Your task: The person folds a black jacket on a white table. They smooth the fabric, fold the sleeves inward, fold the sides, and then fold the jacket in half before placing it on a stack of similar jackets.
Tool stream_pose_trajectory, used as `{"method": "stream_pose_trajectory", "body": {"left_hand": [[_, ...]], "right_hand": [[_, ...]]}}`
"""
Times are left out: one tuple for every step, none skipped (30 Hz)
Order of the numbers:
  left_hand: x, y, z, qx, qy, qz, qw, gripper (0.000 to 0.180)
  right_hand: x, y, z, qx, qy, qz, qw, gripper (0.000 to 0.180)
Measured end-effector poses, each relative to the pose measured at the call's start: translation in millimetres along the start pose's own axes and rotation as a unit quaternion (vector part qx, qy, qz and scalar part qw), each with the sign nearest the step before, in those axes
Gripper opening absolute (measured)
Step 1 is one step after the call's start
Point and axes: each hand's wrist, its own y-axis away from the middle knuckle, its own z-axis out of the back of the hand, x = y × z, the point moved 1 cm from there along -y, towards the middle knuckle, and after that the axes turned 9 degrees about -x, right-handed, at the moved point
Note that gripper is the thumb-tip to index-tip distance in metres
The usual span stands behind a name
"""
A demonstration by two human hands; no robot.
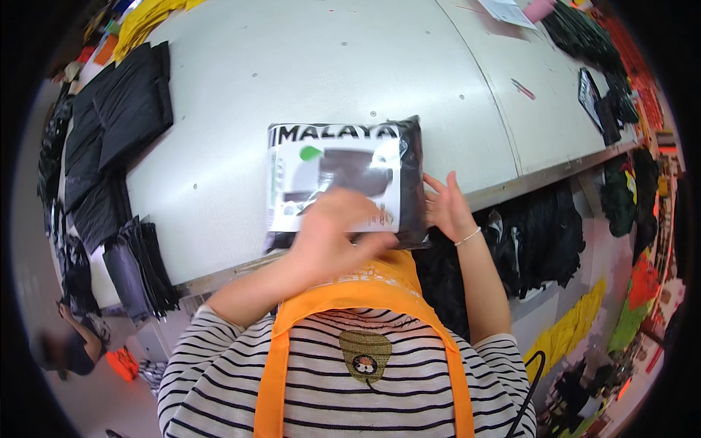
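Observation:
A flat plastic-wrapped package (296, 162) lies at the table's near edge. Black folded fabric shows at its sides, and a white printed insert with a dark picture and a green spot covers most of its front. My left hand (337, 232) is over the lower part of the package, blurred, its thumb apart from the fingers; whether it presses on the plastic is unclear. Beside the package's right edge, my right hand (449, 209) is open with its fingers stretched out, the fingertips close to or touching that edge.
Folded black garments (135, 109) are stacked on the table's left, with a darker pile (139, 266) at the near left corner. A red pen (523, 89) lies on the right. Black garments (548, 241) hang below the table edge. Another person (66, 339) is at the lower left.

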Motion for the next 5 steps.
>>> {"method": "stream_pose_trajectory", "body": {"left_hand": [[27.3, 9.5, -3.9, -0.096, -0.116, 0.067, 0.986, 0.04], [63.4, 20.3, -6.6, -0.19, -0.23, 0.137, 0.944, 0.05], [114.2, 43.9, -6.9, -0.263, -0.295, 0.173, 0.902, 0.071], [150.2, 75.6, -8.3, -0.27, -0.298, 0.269, 0.875, 0.076], [173.1, 101.0, -9.1, -0.212, -0.164, 0.447, 0.854, 0.085]], "right_hand": [[-9.6, -9.0, -8.5, -0.067, 0.139, 0.065, 0.986, 0.067], [-24.7, -23.5, -10.7, -0.127, 0.278, 0.129, 0.943, 0.069], [-54.9, -62.8, 22.0, -0.173, 0.403, 0.29, 0.851, 0.071], [-63.1, -74.9, 24.2, -0.197, 0.451, 0.349, 0.798, 0.07], [-63.1, -74.7, 14.7, -0.19, 0.451, 0.377, 0.787, 0.069]]}}
